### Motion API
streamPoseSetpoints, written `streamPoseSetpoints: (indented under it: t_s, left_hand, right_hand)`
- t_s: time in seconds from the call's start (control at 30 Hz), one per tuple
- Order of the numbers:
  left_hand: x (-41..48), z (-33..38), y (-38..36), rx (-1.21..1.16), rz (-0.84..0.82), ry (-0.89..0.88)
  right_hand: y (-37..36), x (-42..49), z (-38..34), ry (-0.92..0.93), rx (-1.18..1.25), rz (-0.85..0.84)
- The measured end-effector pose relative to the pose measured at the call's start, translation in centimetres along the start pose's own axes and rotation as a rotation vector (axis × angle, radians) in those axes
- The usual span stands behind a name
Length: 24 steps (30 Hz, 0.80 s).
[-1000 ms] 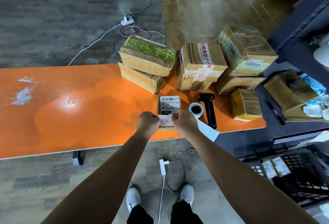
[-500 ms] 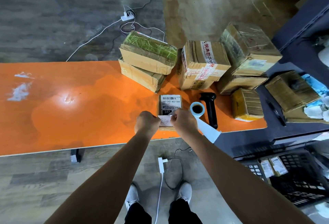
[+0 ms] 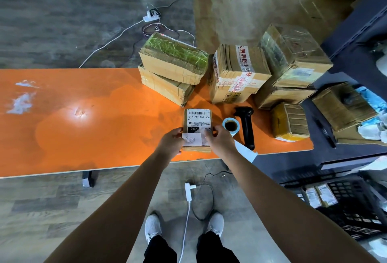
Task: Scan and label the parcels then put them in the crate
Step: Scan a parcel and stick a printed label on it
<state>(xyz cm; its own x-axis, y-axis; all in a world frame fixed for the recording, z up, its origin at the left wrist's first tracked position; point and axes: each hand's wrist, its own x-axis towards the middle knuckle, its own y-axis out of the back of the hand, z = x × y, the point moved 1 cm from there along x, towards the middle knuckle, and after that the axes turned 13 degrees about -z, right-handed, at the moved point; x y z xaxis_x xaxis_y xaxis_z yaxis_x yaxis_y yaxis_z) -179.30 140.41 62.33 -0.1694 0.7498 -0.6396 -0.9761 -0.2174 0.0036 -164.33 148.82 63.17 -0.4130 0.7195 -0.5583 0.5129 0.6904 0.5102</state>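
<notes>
A small brown parcel with a printed barcode slip lies on the orange table near its front edge. Over the parcel's near end I hold a small white label with handwriting on it. My left hand pinches its left edge and my right hand pinches its right edge. A blue-rimmed label roll stands just right of the parcel, its white backing strip trailing over the table edge. A black handheld scanner lies beside the roll. The black crate stands on the floor at lower right.
Several taped cardboard parcels are stacked at the table's back right, with a small yellow-taped one near the right end. The crate holds a few labelled parcels. A dark shelf unit stands at right. A white cable runs between my feet.
The label, held up between my fingertips before, now lies spread flat over the parcel's near end. My hands have moved slightly apart along its edges.
</notes>
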Motion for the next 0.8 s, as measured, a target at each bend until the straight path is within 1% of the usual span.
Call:
streamPoseSetpoints:
  t_s: [0.07, 0.2, 0.3, 0.37, 0.43, 0.5, 0.6, 0.67, 0.73, 0.8]
  left_hand:
    - [-1.0, -0.1, -0.1, 0.005, -0.042, -0.037]
    - [-4.0, 0.9, -0.9, 0.050, -0.074, -0.179]
    - [-6.3, 1.9, -2.1, 0.014, -0.108, -0.274]
    - [-7.3, 2.8, -2.7, 0.043, -0.136, -0.329]
    - [-7.6, 3.7, -3.2, 0.138, -0.161, -0.370]
    - [-7.3, 4.3, -3.5, 0.233, -0.219, -0.405]
    - [-6.9, 5.0, -4.6, 0.408, -0.330, -0.441]
    - [-7.0, 4.8, -6.0, 0.559, -0.396, -0.509]
    - [-7.5, 4.2, -8.0, 0.685, -0.470, -0.589]
    - [-8.6, 3.3, -10.6, 0.835, -0.589, -0.604]
  right_hand:
    - [0.4, 0.0, 0.2, 0.018, 0.018, 0.000]
    - [1.4, -0.6, -0.3, 0.121, 0.123, 0.009]
    - [2.3, -1.5, -0.8, 0.180, 0.229, -0.039]
    - [3.3, -3.0, -1.0, 0.168, 0.284, -0.055]
    - [4.3, -4.4, -0.9, 0.139, 0.335, -0.036]
    - [5.2, -6.0, -0.7, 0.143, 0.367, 0.054]
    - [5.9, -8.8, 0.0, 0.136, 0.406, 0.294]
    - [5.9, -11.6, 1.5, 0.052, 0.397, 0.426]
    - [5.8, -14.6, 3.8, -0.044, 0.403, 0.482]
    - [5.2, -18.2, 6.7, -0.120, 0.443, 0.527]
